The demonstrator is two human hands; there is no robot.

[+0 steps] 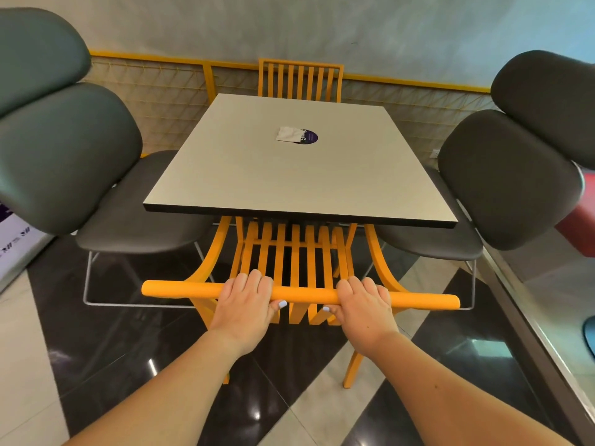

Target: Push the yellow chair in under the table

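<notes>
The yellow chair (180, 290) stands right in front of me, its slatted back facing me and its seat hidden beneath the near edge of the square grey table (244, 175). My left hand (245, 305) wraps over the round top rail left of centre. My right hand (363, 305) grips the same rail right of centre. Both thumbs curl under the rail. Two rear legs of the chair show on the floor below my forearms.
Two dark padded chairs flank the table, one on the left (64, 149) and one on the right (512, 178). A second yellow chair (299, 80) stands at the far side by the wall. A white napkin (288, 134) and a purple sticker (310, 137) lie on the tabletop.
</notes>
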